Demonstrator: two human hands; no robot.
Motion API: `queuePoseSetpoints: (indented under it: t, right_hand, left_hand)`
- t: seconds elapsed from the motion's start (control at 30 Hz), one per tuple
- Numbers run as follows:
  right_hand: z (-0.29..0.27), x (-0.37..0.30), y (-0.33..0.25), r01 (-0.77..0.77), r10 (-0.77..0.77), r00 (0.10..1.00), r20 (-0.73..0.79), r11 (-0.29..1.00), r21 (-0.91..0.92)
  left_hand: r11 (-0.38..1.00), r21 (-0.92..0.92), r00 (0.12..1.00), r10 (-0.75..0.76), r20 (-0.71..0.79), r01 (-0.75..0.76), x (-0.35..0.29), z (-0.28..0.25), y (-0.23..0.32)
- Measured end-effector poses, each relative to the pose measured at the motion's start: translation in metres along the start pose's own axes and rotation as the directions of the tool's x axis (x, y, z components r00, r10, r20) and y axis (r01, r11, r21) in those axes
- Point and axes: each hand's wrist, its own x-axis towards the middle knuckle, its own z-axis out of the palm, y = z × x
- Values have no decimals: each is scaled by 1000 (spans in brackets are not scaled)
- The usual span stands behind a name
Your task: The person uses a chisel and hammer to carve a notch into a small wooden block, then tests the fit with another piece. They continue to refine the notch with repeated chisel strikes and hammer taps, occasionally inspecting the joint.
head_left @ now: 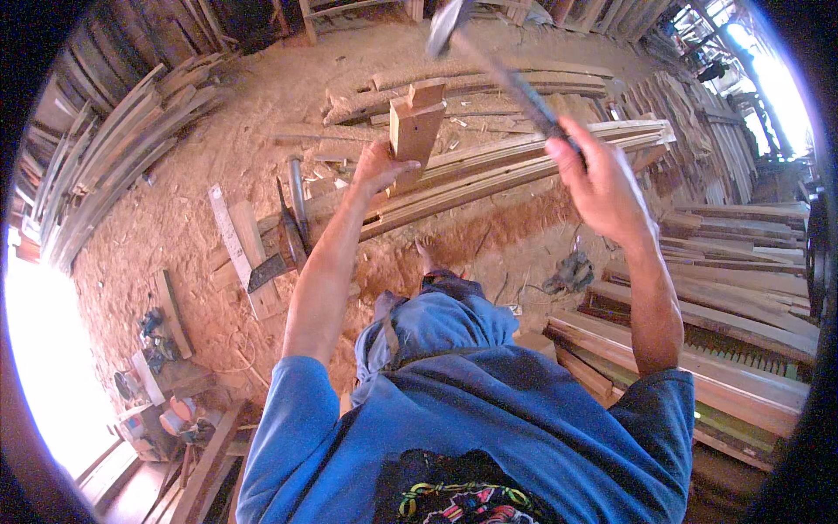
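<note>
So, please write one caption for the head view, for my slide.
The right hand holds a hammer aloft; the left hand grips a tenoned wooden block near long boards.

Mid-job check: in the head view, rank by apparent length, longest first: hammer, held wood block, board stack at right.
1. Board stack
2. Hammer
3. Wood block

The raised hammer may look enlarged by nearness to the camera.

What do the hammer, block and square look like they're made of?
Hammer: probably a metal head, grey with a pale glint, though blurred; the dark handle's material is unclear.
Block: apparently bare wood, tan and matte, with a squared tongue at its end.
Square: perhaps worn metal blade, thin and dull pale grey; the dark stock could be wood or metal.
</note>
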Motion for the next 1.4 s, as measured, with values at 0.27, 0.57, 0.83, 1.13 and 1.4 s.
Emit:
queuePoseSetpoints:
  t: [0.27, 0.57, 0.83, 1.13, 1.4]
  right_hand:
    - [15, 6, -16, 23, -13, 993, 121, 996, -83]
    - [22, -2, -7, -38, 59, 991, -120, 984, 176]
    - [5, -7, -4, -135, 186, 969, -162, 950, 282]
    - [19, -1, 1, -138, 138, 990, 2, 984, 112]
    - [35, -13, 8, -94, 91, 994, 56, 994, 55]
  left_hand:
    - [996, 91, 1000, 7, -2, -7, -4, -5, 4]
    - [961, -276, 999, -13, 39, 23, -5, 0, -8]
    - [999, -51, 1000, -4, -5, 4, -17, 0, 9]
    - [985, 127, 993, 111, 43, -115, 1, -5, 1]
    - [994, 46, 994, 100, 43, -102, 5, -2, -9]
